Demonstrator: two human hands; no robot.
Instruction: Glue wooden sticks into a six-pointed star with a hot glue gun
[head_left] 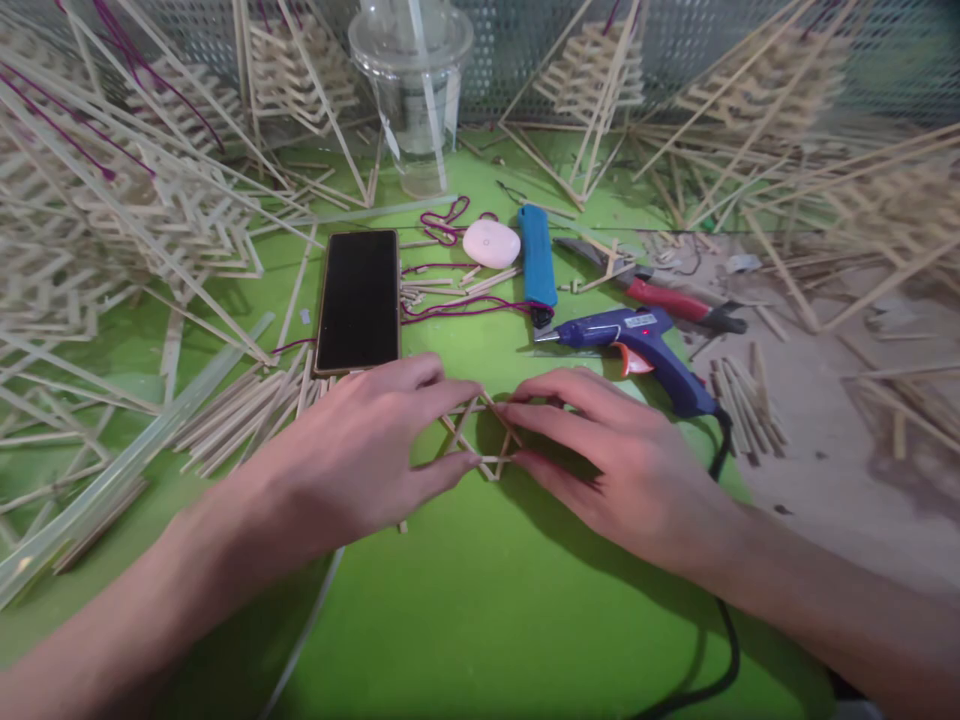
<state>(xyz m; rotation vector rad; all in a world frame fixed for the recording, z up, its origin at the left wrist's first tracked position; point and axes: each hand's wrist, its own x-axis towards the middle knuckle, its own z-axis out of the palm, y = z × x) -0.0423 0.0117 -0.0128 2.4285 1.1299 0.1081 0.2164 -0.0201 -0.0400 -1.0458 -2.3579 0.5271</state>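
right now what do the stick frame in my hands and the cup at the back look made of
Stick frame: thin pale sticks, likely wood or bamboo, matte and unpainted. Cup: probably clear plastic, glossy; you see straight through it.

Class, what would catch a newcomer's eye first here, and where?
At the centre of the bright green mat, the left hand and right hand pinch a small frame of thin wooden sticks. Just behind the right hand lies a blue hot-glue gun with an orange trigger; pale stick-built towers crowd the back and left.
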